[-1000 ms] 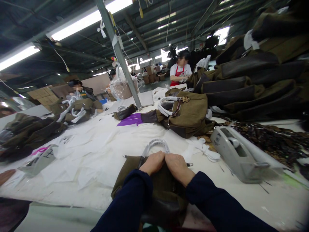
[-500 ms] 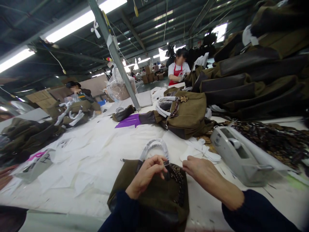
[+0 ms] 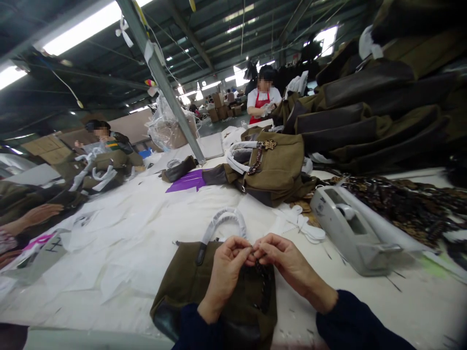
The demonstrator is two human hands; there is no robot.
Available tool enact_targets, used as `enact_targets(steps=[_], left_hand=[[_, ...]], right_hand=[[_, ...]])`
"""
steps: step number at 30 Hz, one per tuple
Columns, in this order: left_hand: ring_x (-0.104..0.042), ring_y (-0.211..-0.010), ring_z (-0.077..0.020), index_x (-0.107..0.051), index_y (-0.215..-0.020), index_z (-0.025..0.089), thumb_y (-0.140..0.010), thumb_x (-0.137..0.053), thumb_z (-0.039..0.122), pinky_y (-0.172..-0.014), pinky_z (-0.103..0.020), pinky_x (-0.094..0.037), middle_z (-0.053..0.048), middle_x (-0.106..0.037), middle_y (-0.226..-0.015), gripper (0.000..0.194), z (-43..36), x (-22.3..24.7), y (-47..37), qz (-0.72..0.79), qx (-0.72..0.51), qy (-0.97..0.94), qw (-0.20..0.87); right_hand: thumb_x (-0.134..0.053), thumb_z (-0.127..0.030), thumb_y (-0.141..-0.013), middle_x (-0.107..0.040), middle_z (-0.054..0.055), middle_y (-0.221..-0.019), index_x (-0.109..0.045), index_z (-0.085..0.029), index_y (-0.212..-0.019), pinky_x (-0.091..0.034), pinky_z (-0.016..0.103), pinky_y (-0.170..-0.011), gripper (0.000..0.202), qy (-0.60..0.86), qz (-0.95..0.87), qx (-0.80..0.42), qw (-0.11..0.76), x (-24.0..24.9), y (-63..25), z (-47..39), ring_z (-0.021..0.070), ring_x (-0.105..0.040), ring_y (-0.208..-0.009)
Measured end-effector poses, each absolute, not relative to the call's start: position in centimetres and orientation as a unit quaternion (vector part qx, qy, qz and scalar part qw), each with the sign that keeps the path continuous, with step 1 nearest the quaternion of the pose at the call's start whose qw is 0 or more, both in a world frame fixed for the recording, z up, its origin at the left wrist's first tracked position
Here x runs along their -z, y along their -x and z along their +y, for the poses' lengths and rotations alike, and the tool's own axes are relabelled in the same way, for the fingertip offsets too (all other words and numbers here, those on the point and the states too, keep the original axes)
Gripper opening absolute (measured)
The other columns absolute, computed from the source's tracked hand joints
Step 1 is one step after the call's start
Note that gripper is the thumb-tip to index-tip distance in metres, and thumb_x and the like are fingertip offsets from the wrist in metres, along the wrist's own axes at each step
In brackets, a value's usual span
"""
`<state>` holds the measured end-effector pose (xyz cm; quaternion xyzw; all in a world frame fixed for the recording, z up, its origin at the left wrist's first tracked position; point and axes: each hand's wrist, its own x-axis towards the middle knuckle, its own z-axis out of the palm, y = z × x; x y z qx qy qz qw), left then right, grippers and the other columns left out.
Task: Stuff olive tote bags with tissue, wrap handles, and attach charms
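Observation:
An olive fabric handbag (image 3: pixel 186 277) with dark leather-like trim lies on the table before me. Its handle (image 3: pixel 224 216), wrapped in white covering, arches up behind my hands. At the base of the handle, the fingers of my left hand (image 3: pixel 224 272) are pinched together. My right hand (image 3: pixel 286 260) pinches right beside them, fingertips touching or nearly so. Both grip the top of a dark bag charm chain (image 3: pixel 265 287), which hangs down the bag's front. The exact piece between the fingertips is too small and covered to make out.
A grey tape dispenser (image 3: pixel 350 228) stands to the right, beside a heap of dark chains (image 3: pixel 412 204). White paper pieces (image 3: pixel 302 226) lie nearby. Another olive bag (image 3: pixel 277 165) sits behind, below stacked bags (image 3: pixel 365 116). A co-worker's hand (image 3: pixel 42 214) reaches in at left.
My right hand has moved left from beside the bag to meet my left hand at the chain's top. The view has shifted slightly; a co-worker's hand has come further in at left.

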<state>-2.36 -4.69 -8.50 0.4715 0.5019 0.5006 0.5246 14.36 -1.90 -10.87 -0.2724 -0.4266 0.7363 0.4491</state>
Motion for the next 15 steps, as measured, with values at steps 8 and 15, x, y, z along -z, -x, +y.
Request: enact_targets(steps=[8, 15], left_hand=[[-0.066, -0.066, -0.0132, -0.072, -0.089, 0.012, -0.083, -0.072, 0.03, -0.064, -0.022, -0.054, -0.005, -0.073, -0.074, 0.019, -4.5, 8.7, 1.6, 0.52, -0.482, -0.481, 0.516], [-0.062, -0.06, -0.0121, -0.069, -0.086, 0.013, -0.083, -0.071, 0.034, -0.06, -0.022, -0.051, -0.002, -0.067, -0.066, 0.021, -4.3, 9.0, 1.5, 0.525, -0.47, -0.477, 0.526]], right_hand=[[-0.076, -0.036, -0.084, -0.075, 0.006, -0.082, -0.063, -0.016, -0.09, -0.053, 0.02, -0.068, 0.025, 0.303, -0.411, -0.732, 0.452, 12.0, -14.5, -1.8, 0.0134, -0.07, -0.075], [-0.077, -0.038, -0.081, -0.069, 0.0, -0.072, -0.069, -0.015, -0.091, -0.049, 0.019, -0.057, 0.025, 0.313, -0.423, -0.714, 0.461, 12.4, -14.3, -1.4, 0.0094, -0.062, -0.06]])
